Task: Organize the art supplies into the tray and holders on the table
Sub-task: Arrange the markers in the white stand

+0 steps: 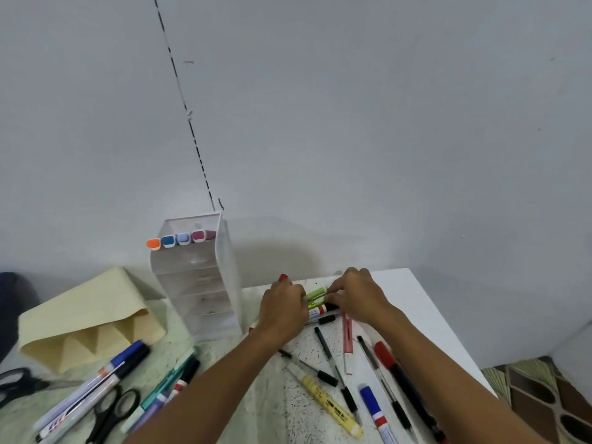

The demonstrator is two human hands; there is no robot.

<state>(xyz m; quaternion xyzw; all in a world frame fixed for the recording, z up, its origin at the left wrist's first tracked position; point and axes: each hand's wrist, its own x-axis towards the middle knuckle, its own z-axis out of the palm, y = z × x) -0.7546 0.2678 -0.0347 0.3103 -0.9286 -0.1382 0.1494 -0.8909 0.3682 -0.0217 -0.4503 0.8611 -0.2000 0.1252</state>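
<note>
Both my hands meet at the far middle of the table over a small bunch of markers. My left hand and my right hand pinch two lime green markers between their fingertips. Just below lies a white marker with a red band and black cap. A tall clear slotted holder stands left of my hands, with orange, blue, lilac and magenta markers in its top slot. A cream triangular-celled holder lies further left.
Loose pens, a yellow marker, a blue-capped marker, a red-capped pen and a pink box cutter lie near me. Markers and two black scissors lie at left. The table edge drops off at right.
</note>
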